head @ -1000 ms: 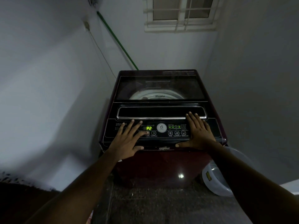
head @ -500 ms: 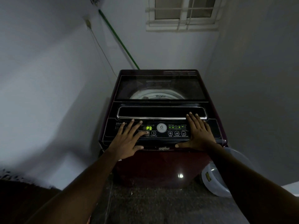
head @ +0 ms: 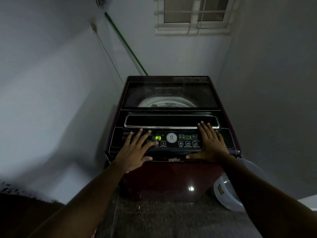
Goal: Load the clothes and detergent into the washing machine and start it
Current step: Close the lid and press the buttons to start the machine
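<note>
A dark maroon top-loading washing machine (head: 171,177) stands in the corner with its glass lid (head: 169,93) down; the white drum rim shows through it. The control panel (head: 228,143) is lit and its green display (head: 158,138) reads P3. My left hand (head: 135,150) lies flat on the left of the panel, its index fingertip on the Program button. My right hand (head: 210,143) rests flat on the right of the panel, fingers straight and reaching the lid handle's chrome edge. No clothes or detergent are in sight.
A clear plastic tub (head: 229,194) sits on the floor at the machine's right. A green hose (head: 127,43) and a thin cord (head: 106,48) run down the back-left wall. A barred window (head: 193,14) is above. Walls close in on both sides.
The display went from P2 to P3 between the first two frames and stays at P3. Both hands have kept their places on the panel.
</note>
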Motion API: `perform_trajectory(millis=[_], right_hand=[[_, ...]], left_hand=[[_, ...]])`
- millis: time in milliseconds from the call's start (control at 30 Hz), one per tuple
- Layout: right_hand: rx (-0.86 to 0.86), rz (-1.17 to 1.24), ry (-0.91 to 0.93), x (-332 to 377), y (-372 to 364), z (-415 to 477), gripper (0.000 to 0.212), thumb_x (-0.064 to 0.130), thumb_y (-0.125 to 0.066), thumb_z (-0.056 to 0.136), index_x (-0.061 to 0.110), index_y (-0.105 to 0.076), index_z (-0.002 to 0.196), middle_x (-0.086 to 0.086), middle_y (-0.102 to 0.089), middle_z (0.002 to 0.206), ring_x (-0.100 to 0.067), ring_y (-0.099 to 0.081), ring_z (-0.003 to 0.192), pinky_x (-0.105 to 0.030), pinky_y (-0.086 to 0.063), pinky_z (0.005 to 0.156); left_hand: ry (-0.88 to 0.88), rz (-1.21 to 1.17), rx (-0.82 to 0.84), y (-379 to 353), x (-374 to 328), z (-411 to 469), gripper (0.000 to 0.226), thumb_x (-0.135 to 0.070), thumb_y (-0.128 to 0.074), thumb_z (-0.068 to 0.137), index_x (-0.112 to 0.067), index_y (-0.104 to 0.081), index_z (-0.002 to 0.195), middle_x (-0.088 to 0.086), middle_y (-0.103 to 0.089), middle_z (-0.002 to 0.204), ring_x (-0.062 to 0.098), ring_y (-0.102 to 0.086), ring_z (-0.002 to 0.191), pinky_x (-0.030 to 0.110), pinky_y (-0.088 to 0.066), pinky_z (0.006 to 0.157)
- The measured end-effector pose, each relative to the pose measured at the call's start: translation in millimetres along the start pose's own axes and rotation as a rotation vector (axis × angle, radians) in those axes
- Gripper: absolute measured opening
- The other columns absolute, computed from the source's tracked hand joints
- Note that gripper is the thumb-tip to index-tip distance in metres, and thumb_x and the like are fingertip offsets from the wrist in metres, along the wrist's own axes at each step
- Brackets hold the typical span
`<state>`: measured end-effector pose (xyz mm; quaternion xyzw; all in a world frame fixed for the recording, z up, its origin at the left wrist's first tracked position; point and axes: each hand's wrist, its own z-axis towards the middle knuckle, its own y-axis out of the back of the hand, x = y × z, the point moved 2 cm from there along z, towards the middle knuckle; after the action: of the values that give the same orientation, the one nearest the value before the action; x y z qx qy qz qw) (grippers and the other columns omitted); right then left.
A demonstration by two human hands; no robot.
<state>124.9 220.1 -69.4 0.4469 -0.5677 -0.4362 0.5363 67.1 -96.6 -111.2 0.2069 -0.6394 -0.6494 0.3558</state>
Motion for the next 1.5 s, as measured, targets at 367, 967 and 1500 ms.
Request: perform_trajectory(millis=[367,967,1500], right_hand=[[0.001,0.007,-0.007,-0.1,0.5,1.6,0.148,0.099,-0.048,0.038,0.026,0.012,0.152,0.010,0.017,0.159,-0.009,0.023,0.144,-0.042,0.006,0.119],[-0.006,-0.001,-0.009,0.4,0.0,0.0,0.148,0.100,-0.046,0.038,0.025,0.011,0.152,0.011,0.017,0.159,-0.009,0.022,0.144,-0.043,0.004,0.120],[0.009,0.002,-0.012,-0.5,0.7,0.9,0.149,0.101,-0.046,0.037,0.024,0.012,0.152,0.011,0.019,0.159,-0.010,0.023,0.144,-0.044,0.003,0.120]], left_hand=[[0.129,-0.255,-0.018,13.4,-5.7,2.6,0.088,-0.087,-0.030,0.078,-0.030,-0.032,0.145,-0.004,-0.019,0.162,0.022,-0.009,0.152,0.054,-0.008,0.121],[0.204,-0.069,-0.058,5.6,-45.7,-3.4,0.056,-0.061,-0.024,0.094,-0.039,-0.030,0.146,0.015,-0.031,0.157,0.041,-0.030,0.144,0.071,-0.025,0.107],[0.225,-0.072,0.025,19.5,-48.5,0.0,0.058,-0.059,-0.040,0.091,-0.041,-0.029,0.145,0.019,-0.031,0.156,0.042,-0.029,0.143,0.072,-0.028,0.105]])
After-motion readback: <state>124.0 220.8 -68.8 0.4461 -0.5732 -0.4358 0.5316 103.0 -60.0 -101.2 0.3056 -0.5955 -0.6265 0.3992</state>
